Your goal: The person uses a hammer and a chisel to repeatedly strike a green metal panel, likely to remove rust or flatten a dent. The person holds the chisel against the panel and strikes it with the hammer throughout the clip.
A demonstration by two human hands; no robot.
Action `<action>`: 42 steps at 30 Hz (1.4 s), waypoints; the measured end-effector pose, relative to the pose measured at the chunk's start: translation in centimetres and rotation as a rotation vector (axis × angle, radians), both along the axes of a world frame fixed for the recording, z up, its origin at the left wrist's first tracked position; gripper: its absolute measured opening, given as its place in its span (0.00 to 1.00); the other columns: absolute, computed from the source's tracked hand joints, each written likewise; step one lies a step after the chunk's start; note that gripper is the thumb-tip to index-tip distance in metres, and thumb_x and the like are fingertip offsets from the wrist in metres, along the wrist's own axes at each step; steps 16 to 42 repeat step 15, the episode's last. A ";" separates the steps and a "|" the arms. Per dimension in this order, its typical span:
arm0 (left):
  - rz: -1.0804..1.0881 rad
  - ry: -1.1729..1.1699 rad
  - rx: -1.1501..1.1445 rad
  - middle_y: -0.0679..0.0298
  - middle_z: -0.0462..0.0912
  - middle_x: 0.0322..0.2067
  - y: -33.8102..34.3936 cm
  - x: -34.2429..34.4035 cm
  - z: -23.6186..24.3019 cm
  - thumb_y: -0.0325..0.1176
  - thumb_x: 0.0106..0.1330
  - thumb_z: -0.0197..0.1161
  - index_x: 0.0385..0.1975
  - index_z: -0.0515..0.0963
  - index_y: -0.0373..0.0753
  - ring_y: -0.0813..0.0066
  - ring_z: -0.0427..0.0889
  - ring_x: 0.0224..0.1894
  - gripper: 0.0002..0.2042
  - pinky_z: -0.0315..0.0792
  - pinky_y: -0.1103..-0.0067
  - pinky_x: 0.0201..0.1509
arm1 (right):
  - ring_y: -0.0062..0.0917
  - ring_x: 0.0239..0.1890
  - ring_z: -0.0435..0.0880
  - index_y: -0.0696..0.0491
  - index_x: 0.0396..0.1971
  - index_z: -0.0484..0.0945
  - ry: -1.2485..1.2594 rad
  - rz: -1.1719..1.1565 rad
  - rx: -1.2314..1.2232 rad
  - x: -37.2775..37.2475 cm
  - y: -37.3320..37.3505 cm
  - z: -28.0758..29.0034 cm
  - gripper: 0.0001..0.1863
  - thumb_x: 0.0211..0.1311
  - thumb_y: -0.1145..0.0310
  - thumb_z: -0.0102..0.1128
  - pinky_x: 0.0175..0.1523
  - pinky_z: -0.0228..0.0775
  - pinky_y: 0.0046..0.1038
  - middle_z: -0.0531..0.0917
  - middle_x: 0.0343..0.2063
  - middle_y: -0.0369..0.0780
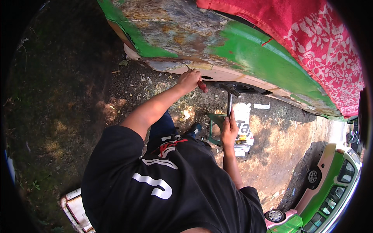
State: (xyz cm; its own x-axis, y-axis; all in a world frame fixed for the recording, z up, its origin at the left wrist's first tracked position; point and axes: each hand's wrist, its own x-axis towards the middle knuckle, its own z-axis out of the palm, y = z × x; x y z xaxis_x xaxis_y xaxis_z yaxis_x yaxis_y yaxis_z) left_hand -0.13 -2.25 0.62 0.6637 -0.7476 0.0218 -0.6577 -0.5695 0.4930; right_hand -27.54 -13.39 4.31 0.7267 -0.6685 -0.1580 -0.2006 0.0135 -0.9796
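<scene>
My left hand is closed around a red-handled screwdriver, its thin shaft pointing at the lower edge of a car body. Whether the tip touches the metal is hard to make out. The car's side is green with a large scraped, rusty patch, and pale pink along the bottom. In my right hand is a hammer, gripped by its handle. The hammer head is up near the car's wheel, apart from the screwdriver's handle.
A red cloth with pale flowers covers the car's upper part. Near my feet stand a green stool and a white printed sheet or bag. Another green and pink car is parked at lower right; a rust-edged white panel lies lower left.
</scene>
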 end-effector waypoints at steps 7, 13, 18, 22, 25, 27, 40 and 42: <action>-0.043 0.007 0.040 0.58 0.80 0.39 0.0 0.0 0.1 0.28 0.57 0.62 0.30 0.78 0.42 0.57 0.80 0.46 0.03 0.74 0.65 0.49 | 0.11 0.30 0.66 0.57 0.65 0.66 0.012 0.028 -0.002 0.0 0.0 -0.4 0.24 0.70 0.74 0.51 0.37 0.64 0.15 0.79 0.38 0.31; -0.157 -0.071 0.029 0.60 0.78 0.36 0.3 0.2 -0.3 0.27 0.56 0.62 0.29 0.76 0.43 0.57 0.79 0.45 0.04 0.74 0.65 0.46 | 0.14 0.51 0.73 0.58 0.65 0.66 0.047 0.049 -0.025 -0.2 0.0 -0.7 0.24 0.70 0.73 0.52 0.56 0.62 0.15 0.78 0.56 0.42; -0.168 -0.061 0.084 0.60 0.79 0.39 0.3 0.4 -0.5 0.26 0.53 0.65 0.30 0.78 0.44 0.59 0.79 0.47 0.07 0.75 0.66 0.51 | 0.15 0.56 0.72 0.58 0.65 0.66 0.063 0.063 -0.024 -0.2 -0.1 -0.9 0.24 0.70 0.72 0.52 0.60 0.60 0.16 0.77 0.57 0.45; -0.168 -0.061 0.084 0.60 0.79 0.39 0.3 0.4 -0.5 0.26 0.53 0.65 0.30 0.78 0.44 0.59 0.79 0.47 0.07 0.75 0.66 0.51 | 0.15 0.56 0.72 0.58 0.65 0.66 0.063 0.063 -0.024 -0.2 -0.1 -0.9 0.24 0.70 0.72 0.52 0.60 0.60 0.16 0.77 0.57 0.45; -0.168 -0.061 0.084 0.60 0.79 0.39 0.3 0.4 -0.5 0.26 0.53 0.65 0.30 0.78 0.44 0.59 0.79 0.47 0.07 0.75 0.66 0.51 | 0.15 0.56 0.72 0.58 0.65 0.66 0.063 0.063 -0.024 -0.2 -0.1 -0.9 0.24 0.70 0.72 0.52 0.60 0.60 0.16 0.77 0.57 0.45; -0.168 -0.061 0.084 0.60 0.79 0.39 0.3 0.4 -0.5 0.26 0.53 0.65 0.30 0.78 0.44 0.59 0.79 0.47 0.07 0.75 0.66 0.51 | 0.15 0.56 0.72 0.58 0.65 0.66 0.063 0.063 -0.024 -0.2 -0.1 -0.9 0.24 0.70 0.72 0.52 0.60 0.60 0.16 0.77 0.57 0.45; -0.168 -0.061 0.084 0.60 0.79 0.39 0.3 0.4 -0.5 0.26 0.53 0.65 0.30 0.78 0.44 0.59 0.79 0.47 0.07 0.75 0.66 0.51 | 0.15 0.56 0.72 0.58 0.65 0.66 0.063 0.063 -0.024 -0.2 -0.1 -0.9 0.24 0.70 0.72 0.52 0.60 0.60 0.16 0.77 0.57 0.45; -0.168 -0.061 0.084 0.60 0.79 0.39 0.3 0.4 -0.5 0.26 0.53 0.65 0.30 0.78 0.44 0.59 0.79 0.47 0.07 0.75 0.66 0.51 | 0.15 0.56 0.72 0.58 0.65 0.66 0.063 0.063 -0.024 -0.2 -0.1 -0.9 0.24 0.70 0.72 0.52 0.60 0.60 0.16 0.77 0.57 0.45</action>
